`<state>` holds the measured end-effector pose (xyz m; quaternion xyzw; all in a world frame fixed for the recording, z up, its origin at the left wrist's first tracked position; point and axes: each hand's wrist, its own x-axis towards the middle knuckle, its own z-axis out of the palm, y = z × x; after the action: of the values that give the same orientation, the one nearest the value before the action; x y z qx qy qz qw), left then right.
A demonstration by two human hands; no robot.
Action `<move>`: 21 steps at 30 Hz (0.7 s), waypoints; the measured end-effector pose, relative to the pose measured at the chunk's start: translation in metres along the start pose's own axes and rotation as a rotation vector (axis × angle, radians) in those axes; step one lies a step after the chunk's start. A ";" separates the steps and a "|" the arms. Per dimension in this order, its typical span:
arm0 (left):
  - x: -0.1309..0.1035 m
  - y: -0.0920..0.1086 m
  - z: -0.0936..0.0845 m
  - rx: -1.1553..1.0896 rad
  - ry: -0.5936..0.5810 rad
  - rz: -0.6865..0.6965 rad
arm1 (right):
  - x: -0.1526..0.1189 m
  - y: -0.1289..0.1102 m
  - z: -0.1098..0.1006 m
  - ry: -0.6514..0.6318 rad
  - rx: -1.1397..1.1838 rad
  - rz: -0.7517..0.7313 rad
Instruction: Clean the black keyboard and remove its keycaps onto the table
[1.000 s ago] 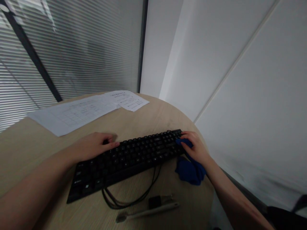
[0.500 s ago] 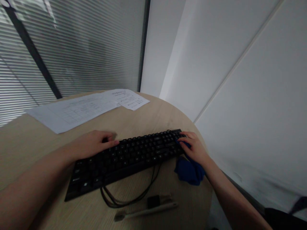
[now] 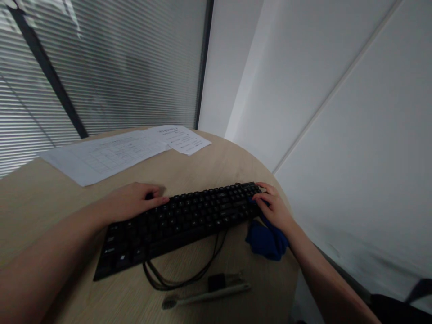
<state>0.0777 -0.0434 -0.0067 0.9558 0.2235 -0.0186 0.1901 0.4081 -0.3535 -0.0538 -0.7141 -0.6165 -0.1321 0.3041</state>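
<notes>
A black keyboard (image 3: 195, 216) lies at a slant on the wooden table, its left end closer to me. My left hand (image 3: 137, 201) grips its far edge on the left, thumb resting on top and the other fingers curled behind, partly hidden. At the right end, my right hand (image 3: 275, 210) pinches a blue cloth (image 3: 265, 240) against the keys with bent fingers. Most of the cloth hangs crumpled beneath that palm onto the table. A black cable (image 3: 168, 287) loops out from under the keyboard's near side.
Nearer me lies a toothbrush (image 3: 207, 297), beside a small black block-like piece (image 3: 216, 282) whose kind I cannot make out. Printed paper sheets (image 3: 111, 155) spread along the far side. The table's (image 3: 226, 162) curved edge runs close to the white wall (image 3: 354, 135) on the right.
My right hand's fingers have shifted very slightly right at the keyboard's end, still with the cloth. The left hand keeps its hold; the view has moved a touch.
</notes>
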 end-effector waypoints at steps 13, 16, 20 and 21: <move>0.000 0.001 0.000 0.002 0.000 -0.017 | 0.000 -0.002 0.001 -0.005 0.039 0.044; 0.001 -0.002 0.002 -0.004 0.008 -0.007 | -0.002 0.001 0.002 0.028 0.053 0.052; 0.002 -0.008 0.004 -0.004 0.019 0.028 | -0.004 0.009 0.003 0.179 0.039 0.103; 0.002 -0.009 0.004 -0.002 0.019 0.028 | -0.005 0.010 0.003 0.195 0.031 0.110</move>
<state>0.0758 -0.0372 -0.0141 0.9588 0.2121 -0.0065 0.1889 0.4166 -0.3560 -0.0615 -0.7260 -0.5458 -0.1745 0.3803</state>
